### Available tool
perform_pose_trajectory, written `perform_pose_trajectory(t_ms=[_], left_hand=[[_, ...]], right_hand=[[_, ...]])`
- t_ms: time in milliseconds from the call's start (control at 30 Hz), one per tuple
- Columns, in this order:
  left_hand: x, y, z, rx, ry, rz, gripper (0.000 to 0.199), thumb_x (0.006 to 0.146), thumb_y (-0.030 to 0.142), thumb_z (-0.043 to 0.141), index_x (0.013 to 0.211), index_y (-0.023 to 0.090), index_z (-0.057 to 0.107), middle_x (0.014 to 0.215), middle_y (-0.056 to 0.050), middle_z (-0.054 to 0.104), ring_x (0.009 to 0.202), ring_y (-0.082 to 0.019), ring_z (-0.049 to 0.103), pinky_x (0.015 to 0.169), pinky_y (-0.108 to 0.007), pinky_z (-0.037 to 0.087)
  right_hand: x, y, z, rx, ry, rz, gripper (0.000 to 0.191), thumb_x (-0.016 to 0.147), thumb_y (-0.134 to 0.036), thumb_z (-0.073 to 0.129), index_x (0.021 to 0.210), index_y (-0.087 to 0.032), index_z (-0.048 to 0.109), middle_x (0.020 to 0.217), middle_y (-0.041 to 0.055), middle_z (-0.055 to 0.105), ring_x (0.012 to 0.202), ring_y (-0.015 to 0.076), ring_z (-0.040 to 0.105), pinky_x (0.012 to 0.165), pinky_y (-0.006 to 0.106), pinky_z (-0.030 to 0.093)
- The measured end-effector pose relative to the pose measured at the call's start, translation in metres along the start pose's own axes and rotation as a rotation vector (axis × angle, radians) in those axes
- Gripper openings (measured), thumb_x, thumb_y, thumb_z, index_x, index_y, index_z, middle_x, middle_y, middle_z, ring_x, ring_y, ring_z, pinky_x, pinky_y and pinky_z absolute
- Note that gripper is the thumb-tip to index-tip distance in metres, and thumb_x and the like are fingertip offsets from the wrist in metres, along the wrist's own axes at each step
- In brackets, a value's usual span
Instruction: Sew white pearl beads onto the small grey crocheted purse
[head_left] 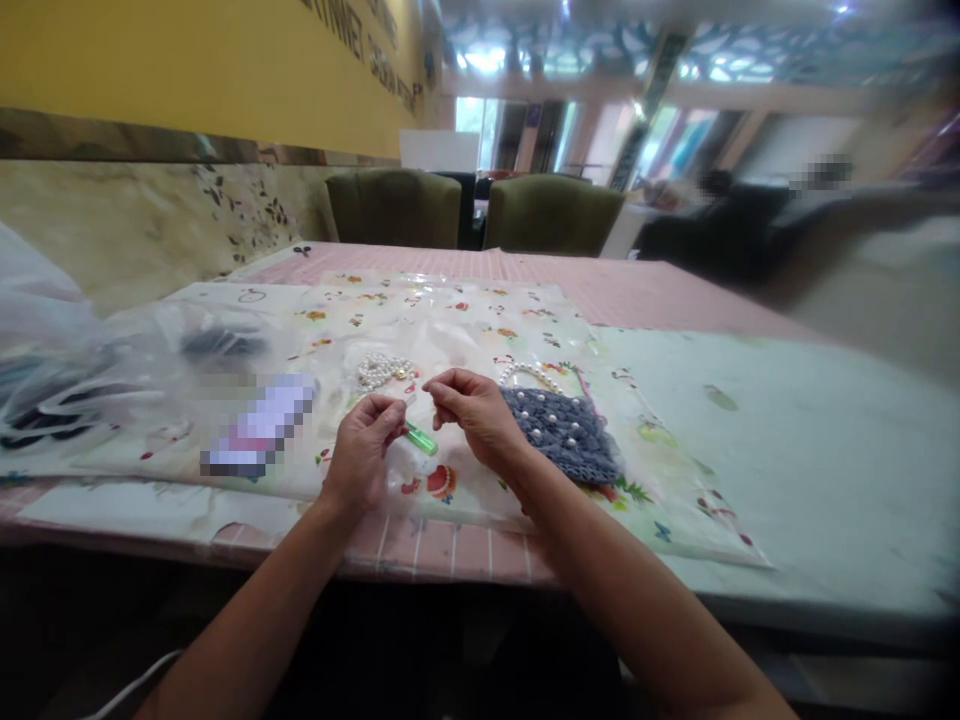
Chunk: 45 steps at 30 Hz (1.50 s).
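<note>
My left hand [366,440] is closed in a pinch above the patterned table cover, with a small bright piece at its fingertips, too small to name. Just right of those fingertips is a green translucent object [421,438]. My right hand [469,408] is also pinched, a short gap from the left; whatever it grips is too small to make out. Beside my right wrist lies a grey knitted bag [562,432] dotted with white pearls, its pearl handle [531,372] at the top. A heap of pearl strands [382,371] sits beyond my left hand.
A blurred-out flat object [262,425] lies left of my left hand. Clear plastic bags [142,370] with dark contents fill the table's left side. Small black scissors [302,250] are near the far left edge. Two green chairs [551,215] stand behind the table; blurred people are at the far right.
</note>
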<state>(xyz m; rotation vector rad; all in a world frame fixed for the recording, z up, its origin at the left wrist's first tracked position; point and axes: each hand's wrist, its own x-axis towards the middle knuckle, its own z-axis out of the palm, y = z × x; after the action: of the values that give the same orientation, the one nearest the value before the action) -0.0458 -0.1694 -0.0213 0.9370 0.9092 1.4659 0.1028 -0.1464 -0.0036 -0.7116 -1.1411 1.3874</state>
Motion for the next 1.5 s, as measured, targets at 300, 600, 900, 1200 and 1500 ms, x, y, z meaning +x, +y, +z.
perform_pose_trajectory(t_ms=[300, 600, 900, 1200, 1500], left_hand=[[0.000, -0.004, -0.003, 0.129, 0.014, 0.077, 0.020, 0.072, 0.031, 0.077, 0.073, 0.016, 0.063, 0.064, 0.003, 0.057, 0.061, -0.009, 0.050, 0.060, -0.022, 0.040], [0.000, -0.004, -0.006, 0.288, 0.023, 0.215, 0.021, 0.075, 0.033, 0.077, 0.078, 0.015, 0.066, 0.068, 0.000, 0.065, 0.063, -0.012, 0.059, 0.062, -0.024, 0.045], [-0.004, 0.003, -0.002, 0.357, 0.045, 0.261, 0.019, 0.074, 0.030, 0.076, 0.075, 0.015, 0.066, 0.066, 0.000, 0.066, 0.062, -0.012, 0.059, 0.062, -0.024, 0.046], [-0.005, 0.006, 0.001, 0.309, -0.016, 0.279, 0.015, 0.074, 0.026, 0.076, 0.073, 0.015, 0.066, 0.065, 0.000, 0.065, 0.061, -0.012, 0.058, 0.062, -0.024, 0.046], [-0.002, 0.004, -0.001, 0.003, -0.082, 0.175, 0.015, 0.073, 0.025, 0.077, 0.070, 0.017, 0.064, 0.066, 0.001, 0.061, 0.064, -0.010, 0.055, 0.067, -0.024, 0.047]], right_hand=[[-0.001, 0.004, 0.001, -0.044, -0.061, -0.003, 0.021, 0.071, -0.029, 0.077, 0.080, -0.017, 0.062, 0.065, -0.0050, 0.060, 0.050, 0.0077, 0.055, 0.054, 0.024, 0.050], [-0.002, 0.003, 0.002, -0.025, -0.031, 0.046, 0.022, 0.066, -0.031, 0.080, 0.075, -0.015, 0.068, 0.061, -0.0044, 0.061, 0.049, 0.0071, 0.053, 0.052, 0.023, 0.047], [-0.004, 0.007, 0.005, 0.063, 0.007, 0.087, 0.021, 0.064, -0.030, 0.082, 0.070, -0.016, 0.067, 0.060, -0.0040, 0.059, 0.048, 0.0060, 0.048, 0.050, 0.023, 0.048], [-0.005, 0.006, 0.005, 0.050, 0.023, 0.069, 0.021, 0.064, -0.031, 0.080, 0.065, -0.017, 0.065, 0.058, -0.0034, 0.058, 0.048, 0.0075, 0.048, 0.052, 0.026, 0.051], [-0.003, 0.008, 0.004, 0.155, 0.046, 0.132, 0.013, 0.069, -0.024, 0.078, 0.072, -0.018, 0.067, 0.064, -0.0028, 0.058, 0.052, 0.0069, 0.049, 0.059, 0.025, 0.053]])
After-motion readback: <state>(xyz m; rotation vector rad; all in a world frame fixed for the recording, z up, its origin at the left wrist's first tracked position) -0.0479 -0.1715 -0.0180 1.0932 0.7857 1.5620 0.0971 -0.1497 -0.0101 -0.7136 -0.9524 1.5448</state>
